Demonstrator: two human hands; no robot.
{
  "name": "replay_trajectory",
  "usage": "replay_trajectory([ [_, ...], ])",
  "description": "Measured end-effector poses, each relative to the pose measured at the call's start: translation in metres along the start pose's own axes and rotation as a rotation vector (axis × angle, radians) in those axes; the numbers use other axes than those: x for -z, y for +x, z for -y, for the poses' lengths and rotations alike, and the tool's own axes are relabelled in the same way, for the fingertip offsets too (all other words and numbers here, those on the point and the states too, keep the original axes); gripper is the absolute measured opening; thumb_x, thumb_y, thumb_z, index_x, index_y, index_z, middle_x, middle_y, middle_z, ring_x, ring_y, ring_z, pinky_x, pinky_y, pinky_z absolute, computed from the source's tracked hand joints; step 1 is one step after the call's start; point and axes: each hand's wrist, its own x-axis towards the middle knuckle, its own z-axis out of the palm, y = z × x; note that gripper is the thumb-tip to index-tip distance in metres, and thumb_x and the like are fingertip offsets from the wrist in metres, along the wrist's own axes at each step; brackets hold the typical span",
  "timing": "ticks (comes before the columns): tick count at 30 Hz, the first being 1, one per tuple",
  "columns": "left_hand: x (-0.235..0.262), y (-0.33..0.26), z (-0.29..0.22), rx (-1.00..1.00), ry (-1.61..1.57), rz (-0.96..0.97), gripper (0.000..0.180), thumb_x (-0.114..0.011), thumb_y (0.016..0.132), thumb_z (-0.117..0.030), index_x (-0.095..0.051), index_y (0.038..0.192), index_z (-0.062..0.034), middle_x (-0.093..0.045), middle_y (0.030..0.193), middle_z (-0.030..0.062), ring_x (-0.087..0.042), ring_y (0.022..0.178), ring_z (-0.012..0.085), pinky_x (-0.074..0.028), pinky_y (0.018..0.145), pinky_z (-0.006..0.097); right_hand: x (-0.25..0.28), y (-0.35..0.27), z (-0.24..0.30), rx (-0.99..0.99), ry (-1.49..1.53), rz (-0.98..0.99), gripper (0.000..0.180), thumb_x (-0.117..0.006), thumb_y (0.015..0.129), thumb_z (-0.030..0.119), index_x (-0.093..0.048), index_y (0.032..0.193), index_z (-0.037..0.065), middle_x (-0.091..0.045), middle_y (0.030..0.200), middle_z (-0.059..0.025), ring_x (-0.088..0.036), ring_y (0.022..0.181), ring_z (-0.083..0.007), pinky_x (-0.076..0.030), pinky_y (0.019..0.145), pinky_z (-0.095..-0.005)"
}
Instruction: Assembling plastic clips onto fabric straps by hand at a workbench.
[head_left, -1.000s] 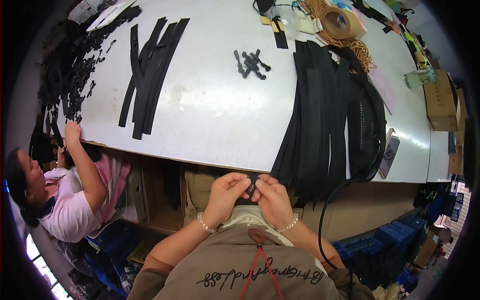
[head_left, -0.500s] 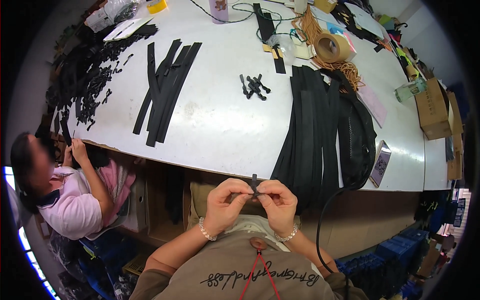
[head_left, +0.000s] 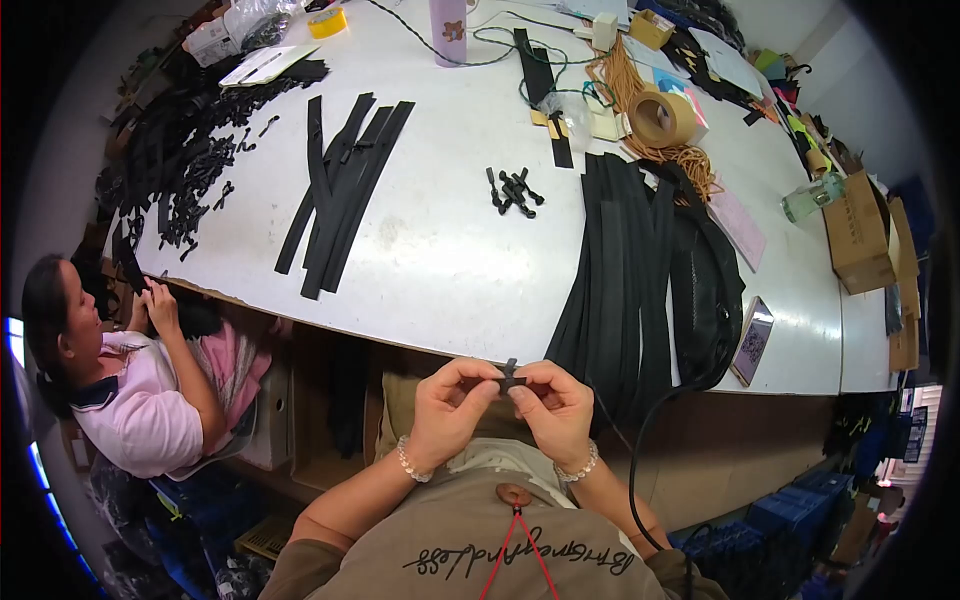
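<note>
Surface: white worktable (head_left: 440, 250), long, crowded with sewing supplies.
Left hand (head_left: 447, 410): pinching a small black zipper slider (head_left: 511, 378) between thumb and fingertips.
Right hand (head_left: 553, 407): gripping the same slider from the other side, thumbs almost touching.
Where: held just below the table's near edge, close to the chest.
Handling: likely light, hard, a bit slick (best pinched by its flat sides).
Look: tiny, dark, mostly hidden by fingers.
Nearby: bundle of black zipper tapes (head_left: 622, 270) hanging over the edge; loose sliders (head_left: 512, 190); tape roll (head_left: 661, 118); seated co-worker (head_left: 130, 390) at left.
</note>
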Motion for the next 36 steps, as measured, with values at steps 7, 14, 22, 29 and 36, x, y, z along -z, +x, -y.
replay_trajectory([
  [7,0.004,0.011,-0.019,-0.118,0.211,0.123,0.022,-0.065,0.075,0.006,-0.066,0.096,0.0003,-0.063,0.092,0.0081,-0.059,0.082,0.0122,-0.048,0.073,0.023,-0.003,0.009,0.019,0.198,-0.353,0.049,0.01,-0.063,0.077,-0.003,-0.059,0.086,-0.003,-0.06,0.08,-0.0079,-0.056,0.066,-0.0103,-0.045,0.057,-0.0211],
  [14,-0.001,0.009,-0.02,-0.113,0.139,0.054,0.017,-0.062,0.077,0.007,-0.065,0.093,0.0019,-0.063,0.092,0.0087,-0.059,0.084,0.0123,-0.048,0.073,0.023,-0.013,0.018,0.024,0.601,-0.646,0.036,0.009,-0.063,0.075,-0.004,-0.057,0.081,-0.001,-0.059,0.074,-0.0091,-0.056,0.059,-0.0146,-0.045,0.054,-0.0234],
  [22,-0.003,0.005,-0.014,-0.168,0.216,0.026,0.015,-0.06,0.081,0.005,-0.062,0.095,0.0018,-0.06,0.093,0.0068,-0.057,0.084,0.0114,-0.048,0.073,0.021,-0.012,0.019,0.019,0.668,-0.755,0.056,0.012,-0.062,0.072,-0.006,-0.056,0.081,-0.001,-0.057,0.072,-0.0114,-0.058,0.058,-0.0212,-0.045,0.052,-0.0264],
  [29,-0.001,0.006,-0.007,-0.295,0.355,0.009,0.015,-0.059,0.08,0.005,-0.062,0.094,0.0021,-0.059,0.092,0.0083,-0.057,0.082,0.0119,-0.046,0.07,0.022,-0.014,0.01,0.023,-0.053,-0.265,0.075,0.013,-0.06,0.072,-0.006,-0.054,0.083,-0.001,-0.055,0.071,-0.0132,-0.055,0.057,-0.0273,-0.044,0.048,-0.0315],
  [36,-0.003,0.01,-0.009,-0.378,0.398,-0.036,0.011,-0.061,0.079,0.004,-0.061,0.09,0.0027,-0.058,0.088,0.0086,-0.055,0.077,0.0129,-0.045,0.068,0.022,-0.017,0.02,0.031,0.41,-0.732,0.117,0.013,-0.059,0.074,-0.005,-0.057,0.086,-0.002,-0.057,0.072,-0.0114,-0.058,0.057,-0.0215,-0.046,0.05,-0.0269],
])
